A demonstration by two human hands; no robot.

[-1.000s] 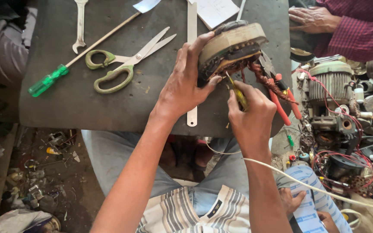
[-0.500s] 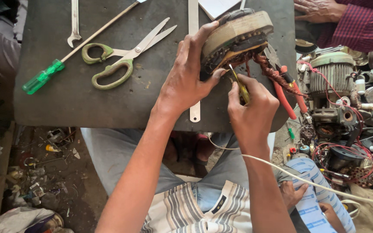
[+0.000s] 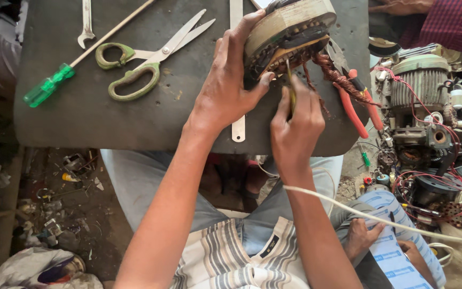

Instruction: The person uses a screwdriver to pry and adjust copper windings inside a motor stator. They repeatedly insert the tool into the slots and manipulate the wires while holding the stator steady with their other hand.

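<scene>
- The right hand (image 3: 295, 120) is closed around a thin yellow-handled tool (image 3: 291, 93); the tool's long axis runs almost straight away from the person, its tip poking up into the windings.
- The left hand (image 3: 225, 88) clasps the motor stator (image 3: 290, 32), fingers over its top edge and thumb at the lower rim.
- The stator lies tilted on the dark work board (image 3: 81, 118), just beyond both hands, its open face turned toward the person.
- Red-handled pliers (image 3: 356, 104) lie right of the stator; green-handled scissors (image 3: 145, 61) lie well left.
</scene>
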